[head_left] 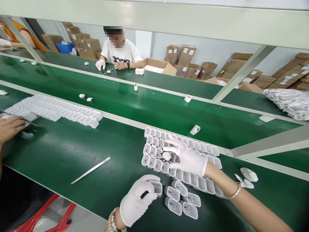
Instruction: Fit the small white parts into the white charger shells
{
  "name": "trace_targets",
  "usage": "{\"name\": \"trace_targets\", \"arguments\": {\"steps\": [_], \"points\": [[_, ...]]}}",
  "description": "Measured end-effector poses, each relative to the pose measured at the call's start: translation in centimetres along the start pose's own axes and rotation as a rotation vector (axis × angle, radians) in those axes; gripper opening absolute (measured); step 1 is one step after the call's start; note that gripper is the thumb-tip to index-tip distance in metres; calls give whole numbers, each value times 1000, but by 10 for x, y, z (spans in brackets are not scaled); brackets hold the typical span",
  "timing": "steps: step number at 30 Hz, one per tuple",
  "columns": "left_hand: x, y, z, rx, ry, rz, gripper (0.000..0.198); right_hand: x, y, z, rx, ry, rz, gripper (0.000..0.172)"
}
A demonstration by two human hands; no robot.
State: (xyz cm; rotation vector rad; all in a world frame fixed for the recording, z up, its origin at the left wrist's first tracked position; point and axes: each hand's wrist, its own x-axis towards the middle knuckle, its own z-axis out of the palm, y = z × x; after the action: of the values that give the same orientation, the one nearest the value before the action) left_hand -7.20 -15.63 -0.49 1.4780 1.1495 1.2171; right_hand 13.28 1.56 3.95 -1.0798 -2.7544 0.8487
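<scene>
My left hand (140, 200), in a white glove, pinches a white open-topped plastic housing (156, 188) between thumb and fingers, just above the table's near edge. My right hand (189, 158), gloved too, reaches over rows of the same housings (151, 161). Between its thumb and index finger sits a small rounded white part (166, 156) with dark and blue bits at its edge; the other fingers are spread. Several loose housings (173, 206) lie tilted to the right of my left hand. The right hand hides part of the rows.
A white pointed stick (90, 170) lies left of my hands. White scraps (249, 174) are at the right. Beyond a metal rail, a green belt (116, 96) carries a few parts. A neighbour's hand (11, 127) works at left, near more housings (60, 108). Another person (120, 51) sits opposite.
</scene>
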Motion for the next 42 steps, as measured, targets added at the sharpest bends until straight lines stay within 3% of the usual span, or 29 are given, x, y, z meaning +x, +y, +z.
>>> {"name": "trace_targets", "arguments": {"steps": [6, 10, 13, 19, 25, 37, 42], "points": [[-5, 0, 5, -439, 85, -100, 30, 8, 6, -3, 20, 63, -77, 38], [-4, 2, 7, -595, 136, -207, 38, -11, -7, -11, 78, 131, -95, 34], [-1, 8, 2, -604, 118, -309, 46, -34, -26, -10, 197, 194, -97, 38], [-1, 10, -4, -664, 112, -382, 61, -55, -62, 12, 422, 178, -340, 49], [1, 11, -4, -770, 16, -362, 53, -56, -69, 28, 554, 137, -247, 47], [4, 12, -2, -676, 112, -408, 57, -56, -67, 39, 652, 145, -209, 57], [4, 13, 0, -656, 138, -404, 58, -58, -73, 34, 498, 123, -152, 49]]}}
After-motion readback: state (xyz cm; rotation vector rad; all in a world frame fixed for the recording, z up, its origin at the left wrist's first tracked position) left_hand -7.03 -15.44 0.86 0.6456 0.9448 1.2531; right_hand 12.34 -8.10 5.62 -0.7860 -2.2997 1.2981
